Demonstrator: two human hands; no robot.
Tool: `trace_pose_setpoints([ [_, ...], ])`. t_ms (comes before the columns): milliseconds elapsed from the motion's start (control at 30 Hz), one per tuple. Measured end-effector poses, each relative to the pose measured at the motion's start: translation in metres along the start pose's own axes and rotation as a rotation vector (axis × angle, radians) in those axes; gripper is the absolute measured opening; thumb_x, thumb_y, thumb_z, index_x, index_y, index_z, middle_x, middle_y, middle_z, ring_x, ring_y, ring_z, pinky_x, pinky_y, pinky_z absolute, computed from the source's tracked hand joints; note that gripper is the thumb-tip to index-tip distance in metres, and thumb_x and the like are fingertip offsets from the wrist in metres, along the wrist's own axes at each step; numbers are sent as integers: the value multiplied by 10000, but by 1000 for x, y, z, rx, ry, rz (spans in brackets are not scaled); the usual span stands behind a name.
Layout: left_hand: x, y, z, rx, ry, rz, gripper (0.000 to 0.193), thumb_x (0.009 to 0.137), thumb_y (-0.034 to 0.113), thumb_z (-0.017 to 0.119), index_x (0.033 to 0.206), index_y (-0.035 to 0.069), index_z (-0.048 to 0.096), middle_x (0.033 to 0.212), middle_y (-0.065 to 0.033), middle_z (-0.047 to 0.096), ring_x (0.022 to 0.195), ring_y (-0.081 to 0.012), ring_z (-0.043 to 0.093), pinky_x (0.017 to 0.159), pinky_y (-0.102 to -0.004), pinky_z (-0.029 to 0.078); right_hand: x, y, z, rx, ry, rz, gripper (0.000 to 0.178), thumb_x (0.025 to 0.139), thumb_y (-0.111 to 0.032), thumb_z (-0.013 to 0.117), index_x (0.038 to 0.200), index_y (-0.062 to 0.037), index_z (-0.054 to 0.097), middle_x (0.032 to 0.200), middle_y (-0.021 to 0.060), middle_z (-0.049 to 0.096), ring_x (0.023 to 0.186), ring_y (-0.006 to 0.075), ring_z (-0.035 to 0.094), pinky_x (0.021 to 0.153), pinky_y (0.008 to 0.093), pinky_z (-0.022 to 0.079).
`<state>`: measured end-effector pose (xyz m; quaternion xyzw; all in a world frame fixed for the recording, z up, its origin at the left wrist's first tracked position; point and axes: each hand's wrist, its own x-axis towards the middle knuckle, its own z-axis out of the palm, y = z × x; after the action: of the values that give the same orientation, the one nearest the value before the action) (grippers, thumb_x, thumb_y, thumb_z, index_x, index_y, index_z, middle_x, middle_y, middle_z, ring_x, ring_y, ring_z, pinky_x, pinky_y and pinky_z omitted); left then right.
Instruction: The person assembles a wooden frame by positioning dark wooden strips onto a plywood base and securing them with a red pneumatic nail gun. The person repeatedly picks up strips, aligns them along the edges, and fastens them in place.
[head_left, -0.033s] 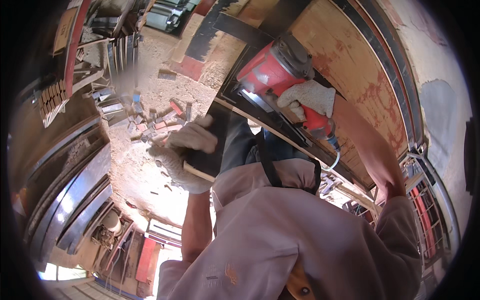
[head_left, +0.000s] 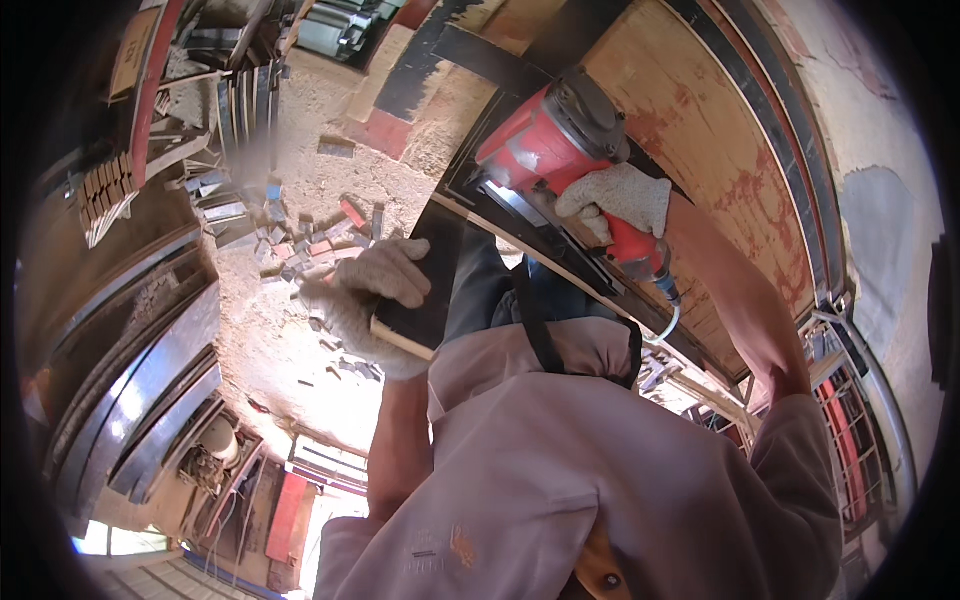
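Against frame [head_left: 700, 130], nailer [head_left: 560, 140] nose up-left

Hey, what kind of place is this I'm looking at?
Probably a woodworking or carpentry workshop. The gloved right hand grips a red pneumatic nail gun against a dark board, which the left hand steadies, and wood offcuts litter the dusty floor.
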<state>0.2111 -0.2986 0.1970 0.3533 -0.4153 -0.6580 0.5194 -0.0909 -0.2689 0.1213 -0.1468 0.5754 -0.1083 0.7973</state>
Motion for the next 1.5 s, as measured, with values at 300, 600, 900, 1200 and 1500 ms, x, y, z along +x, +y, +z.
trace_pose_setpoints([
  [300,-4,-17,17,-87,284,48,730,1148,483,191,674,72,564,534,-107,524,500,-246,492,671,-412,501,4,-11,3,32,-28,78,205,870,-142,717,709,-18,686,537,110,630,458,193,601,474,337,476],
  [600,-4,-14,17,-82,310,16,678,1154,457,214,710,82,563,532,-79,503,487,-231,485,635,-398,494,-6,-27,8,49,-15,133,141,834,-121,724,748,-35,652,567,66,559,439,174,538,441,354,454],
  [900,-10,-25,1,15,153,95,623,1145,498,226,822,105,586,604,-65,546,504,-206,500,660,-405,516,-19,-24,14,-96,-67,-31,253,857,-116,707,658,-101,552,553,18,496,430,152,494,436,347,457],
  [1200,13,-28,-32,-176,246,-170,593,1019,637,534,676,155,493,635,3,516,590,-151,508,586,-303,527,-118,46,15,-81,212,-237,272,864,-160,728,639,-77,600,555,52,577,488,148,548,507,313,451],
  [1500,46,-181,-191,252,467,-628,567,974,500,546,1368,98,622,1346,-60,657,1251,-279,587,1087,-592,393,-265,315,154,716,792,-365,226,783,-114,835,901,-59,650,689,32,631,545,122,594,497,310,484],
])
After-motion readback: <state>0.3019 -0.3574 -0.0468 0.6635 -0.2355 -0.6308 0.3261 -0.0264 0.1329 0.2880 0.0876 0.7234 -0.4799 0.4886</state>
